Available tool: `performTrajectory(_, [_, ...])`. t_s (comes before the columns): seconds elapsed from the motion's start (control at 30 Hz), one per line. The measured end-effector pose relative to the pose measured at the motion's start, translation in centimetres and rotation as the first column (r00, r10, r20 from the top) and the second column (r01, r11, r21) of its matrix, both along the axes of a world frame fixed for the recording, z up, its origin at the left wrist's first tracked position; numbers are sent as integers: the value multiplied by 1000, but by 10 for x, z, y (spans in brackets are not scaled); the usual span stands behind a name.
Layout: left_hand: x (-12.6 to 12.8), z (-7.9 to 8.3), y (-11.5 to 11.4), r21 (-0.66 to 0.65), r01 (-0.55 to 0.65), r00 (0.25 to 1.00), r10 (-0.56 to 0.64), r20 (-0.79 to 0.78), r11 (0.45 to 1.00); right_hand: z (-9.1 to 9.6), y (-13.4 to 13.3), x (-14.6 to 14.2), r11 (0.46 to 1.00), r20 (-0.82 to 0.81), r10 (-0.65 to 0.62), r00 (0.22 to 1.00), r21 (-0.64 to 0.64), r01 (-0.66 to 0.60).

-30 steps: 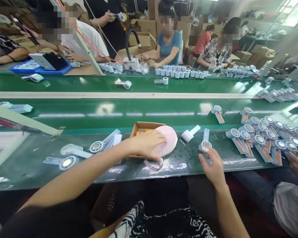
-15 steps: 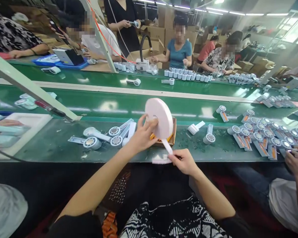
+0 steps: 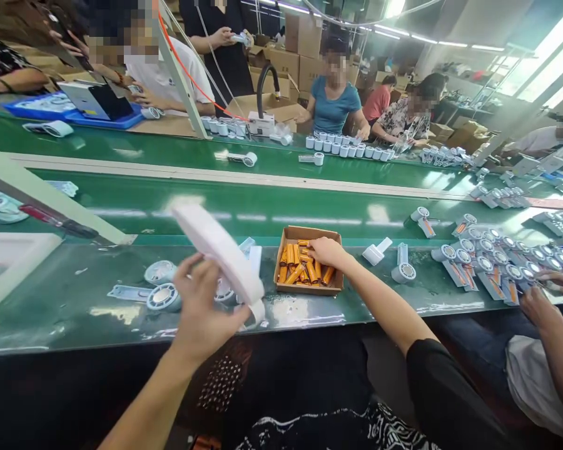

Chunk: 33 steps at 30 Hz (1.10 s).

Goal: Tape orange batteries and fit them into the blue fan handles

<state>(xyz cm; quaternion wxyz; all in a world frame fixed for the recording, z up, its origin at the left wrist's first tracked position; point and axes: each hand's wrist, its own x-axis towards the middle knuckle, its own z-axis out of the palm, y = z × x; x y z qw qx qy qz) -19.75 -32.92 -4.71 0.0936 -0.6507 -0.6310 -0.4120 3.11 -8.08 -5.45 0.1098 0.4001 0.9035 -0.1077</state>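
My left hand point(image 3: 201, 306) grips a large pale pink roll of tape point(image 3: 218, 249), held tilted above the near green table edge, a short tail of tape hanging from its lower end. My right hand point(image 3: 326, 251) reaches into a small cardboard box point(image 3: 308, 287) filled with orange cylindrical cells point(image 3: 300, 269); its fingers curl down among the cells, and whether they hold one is hidden. Several white round fan parts point(image 3: 162, 295) lie just behind the roll.
A green conveyor belt point(image 3: 263, 209) runs across behind the box. White fan pieces point(image 3: 402, 269) and a crowd of them point(image 3: 492, 259) lie to the right, where a co-worker's hands point(image 3: 542, 300) work. Other people sit across the line by cardboard boxes point(image 3: 281, 62).
My left hand carried the tape roll from over the box to the left. My right hand let go of the tape end and moved forward into the box of orange cells.
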Motion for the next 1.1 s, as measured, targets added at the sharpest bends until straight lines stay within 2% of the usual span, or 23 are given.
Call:
performTrajectory(0.1, [24, -15, 19, -9, 28, 999, -28, -40, 1000, -3, 9, -4, 994, -20, 81, 997, -73, -82])
performTrajectory(0.17, [34, -25, 28, -52, 42, 998, -45, -50, 998, 0, 16, 7, 987, -53, 111, 992, -107, -116])
performTrajectory(0.23, [38, -33, 33, -98, 47, 997, -53, -61, 994, 5, 20, 27, 985, -263, 29, 964, -156, -72])
performTrajectory(0.27, [38, -35, 35, -112, 51, 996, -60, -73, 992, 6, 20, 38, 976, -437, -64, 897, -214, -35])
performTrajectory(0.3, [39, -36, 37, -119, 59, 994, -69, -89, 991, 8, 18, 49, 954, -618, -184, 764, -298, -12])
performTrajectory(0.33, [41, -35, 40, -120, 69, 990, -82, -111, 990, 9, 13, 59, 919, -755, -313, 576, -394, -18])
performTrajectory(0.37, [43, -34, 43, -119, 78, 987, -94, -134, 990, 9, 7, 66, 877, -822, -425, 378, -477, -52])
performTrajectory(0.4, [45, -33, 47, -117, 83, 983, -101, -156, 990, 9, -1, 72, 843, -837, -501, 219, -529, -95])
performTrajectory(0.43, [49, -31, 51, -117, 84, 979, -103, -177, 990, 9, -10, 75, 824, -833, -544, 98, -553, -124])
performTrajectory(0.5, [56, -27, 60, -124, 83, 971, -108, -213, 989, 6, -29, 75, 824, -825, -562, -63, -553, -122])
performTrajectory(0.57, [64, -22, 67, -131, 89, 962, -119, -248, 987, 1, -45, 71, 840, -821, -542, -181, -538, -76])
performTrajectory(0.63, [71, -17, 72, -138, 105, 947, -141, -288, 985, -4, -59, 68, 840, -809, -525, -266, -542, -7])
performTrajectory(0.7, [77, -12, 75, -142, 119, 932, -160, -325, 983, -6, -69, 67, 840, -820, -491, -293, -535, 90])
performTrajectory(0.77, [82, -8, 76, -157, 128, 918, -177, -355, 979, -6, -75, 68, 850, -861, -425, -279, -486, 205])
performTrajectory(0.83, [86, -5, 76, -165, 133, 908, -187, -375, 977, -4, -80, 70, 855, -900, -359, -247, -423, 299])
performTrajectory(0.9, [89, -5, 74, -165, 139, 900, -194, -390, 977, -2, -84, 72, 859, -925, -336, -179, -379, 344])
performTrajectory(1.0, [88, -6, 69, -178, 133, 889, -196, -414, 975, 2, -88, 80, 873, -924, -381, -33, -372, 315])
performTrajectory(1.1, [80, -3, 65, -211, 127, 882, -208, -423, 969, 16, -80, 98, 865, -865, -493, 97, -475, 159])
